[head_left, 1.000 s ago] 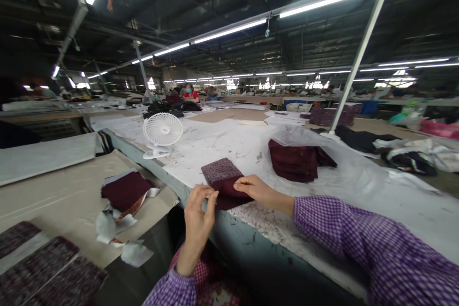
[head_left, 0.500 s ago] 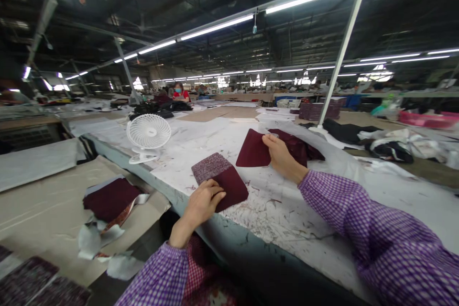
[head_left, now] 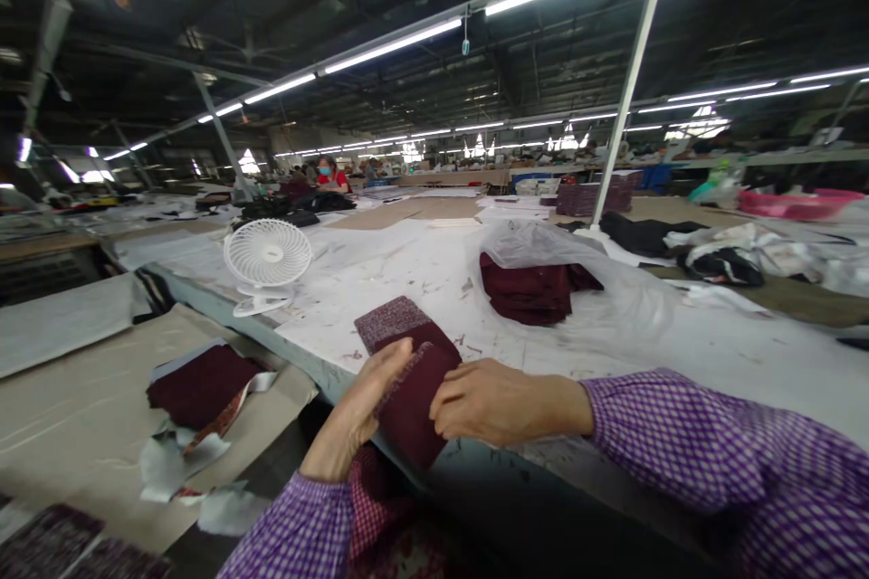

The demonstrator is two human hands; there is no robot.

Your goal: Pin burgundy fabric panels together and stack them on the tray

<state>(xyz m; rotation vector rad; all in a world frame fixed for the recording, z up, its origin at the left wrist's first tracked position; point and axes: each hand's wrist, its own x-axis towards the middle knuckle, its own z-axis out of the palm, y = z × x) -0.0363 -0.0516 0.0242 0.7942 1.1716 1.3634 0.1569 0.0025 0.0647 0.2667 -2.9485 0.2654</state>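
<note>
A maroon fabric piece (head_left: 421, 407) is tilted over the table's front edge, a speckled strip along its left side. My right hand (head_left: 482, 403) pinches its right side, fingertips curled on the cloth. Against its left edge lies my left hand (head_left: 363, 403), fingers stretched out and seen from the side; its thumb is hidden. Just behind, on the white table top, rests another maroon piece with a speckled grey-purple panel (head_left: 392, 323). Farther right, a pile of maroon pieces (head_left: 526, 289) sits inside the mouth of a clear plastic bag (head_left: 611, 289).
A small white fan (head_left: 268, 255) stands at the table's left edge. Lower left, a beige-covered surface (head_left: 74, 389) carries a maroon cloth bundle (head_left: 204, 384) and pale scraps (head_left: 231, 507). A white pole (head_left: 631, 81) rises at the right. Someone in red (head_left: 332, 176) is far back.
My right hand has brought a maroon piece from the bag toward me, down and left, beside my left hand. My left hand has straightened its fingers off the lower piece and turned against the new one.
</note>
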